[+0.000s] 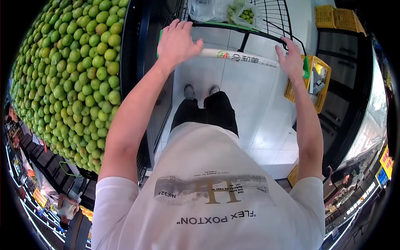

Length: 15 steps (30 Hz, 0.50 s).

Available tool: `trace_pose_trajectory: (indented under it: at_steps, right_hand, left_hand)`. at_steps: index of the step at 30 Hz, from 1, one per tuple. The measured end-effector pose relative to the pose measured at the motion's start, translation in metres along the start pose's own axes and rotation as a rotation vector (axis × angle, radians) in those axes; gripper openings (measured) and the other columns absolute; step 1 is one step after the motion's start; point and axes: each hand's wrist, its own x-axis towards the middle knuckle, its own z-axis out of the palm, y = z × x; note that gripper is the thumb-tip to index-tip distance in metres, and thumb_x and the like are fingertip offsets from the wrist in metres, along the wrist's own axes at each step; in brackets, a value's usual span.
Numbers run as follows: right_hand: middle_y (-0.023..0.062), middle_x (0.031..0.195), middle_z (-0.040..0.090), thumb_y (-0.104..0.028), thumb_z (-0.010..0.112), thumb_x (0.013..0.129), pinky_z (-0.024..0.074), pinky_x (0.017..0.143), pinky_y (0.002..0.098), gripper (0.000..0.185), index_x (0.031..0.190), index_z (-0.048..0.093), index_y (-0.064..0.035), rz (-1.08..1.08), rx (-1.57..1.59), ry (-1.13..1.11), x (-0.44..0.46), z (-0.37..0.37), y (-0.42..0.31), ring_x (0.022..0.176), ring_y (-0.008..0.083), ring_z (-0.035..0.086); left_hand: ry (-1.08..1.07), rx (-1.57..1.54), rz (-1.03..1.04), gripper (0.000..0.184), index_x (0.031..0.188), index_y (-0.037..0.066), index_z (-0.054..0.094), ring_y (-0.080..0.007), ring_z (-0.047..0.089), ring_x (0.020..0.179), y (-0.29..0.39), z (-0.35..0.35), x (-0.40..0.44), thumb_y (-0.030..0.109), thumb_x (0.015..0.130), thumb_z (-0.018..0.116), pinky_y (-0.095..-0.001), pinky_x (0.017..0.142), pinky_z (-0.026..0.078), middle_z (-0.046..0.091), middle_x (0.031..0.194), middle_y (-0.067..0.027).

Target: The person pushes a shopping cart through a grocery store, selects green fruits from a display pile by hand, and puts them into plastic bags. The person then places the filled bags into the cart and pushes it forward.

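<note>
A shopping cart's white handle (246, 57), printed with a logo and characters, crosses in front of me between green end pieces. My left hand (178, 45) rests palm down over its left end, fingers stretched forward and thumb spread to the side. At the right end, my right hand (291, 61) lies against the handle, its fingers loosely extended and the thumb apart. Beyond the handle is the black wire cart basket (275, 14). Inside it sit a clear plastic bag (202, 10), contents unclear, and a bag of small green fruit (246, 16).
A large heap of green fruit (79, 79) fills a dark display stand on the left. Yellow crates (323, 93) stand on the right, one holding packaged items, beside dark shelving (339, 79). Pale floor tiles (254, 104) lie underfoot. A person (66, 208) is at the lower left.
</note>
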Motion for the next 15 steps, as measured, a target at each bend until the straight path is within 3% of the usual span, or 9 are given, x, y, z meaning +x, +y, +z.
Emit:
trace_pose_trajectory:
  at_steps: [15]
  right_hand:
    - [0.0115, 0.137, 0.058, -0.037, 0.066, 0.092, 0.0512, 0.098, 0.0452, 0.049, 0.133, 0.058, -0.0111, -0.158, -0.002, 0.026, 0.111, -0.010, -0.009, 0.128, 0.0333, 0.052]
  left_hand:
    - [0.013, -0.063, -0.088, 0.065, 0.134, 0.001, 0.058, -0.0343, 0.045, 0.140, -0.010, -0.031, 0.091, 0.034, 0.080, 0.071, -0.0448, 0.116, 0.035, 0.059, 0.139, -0.0159]
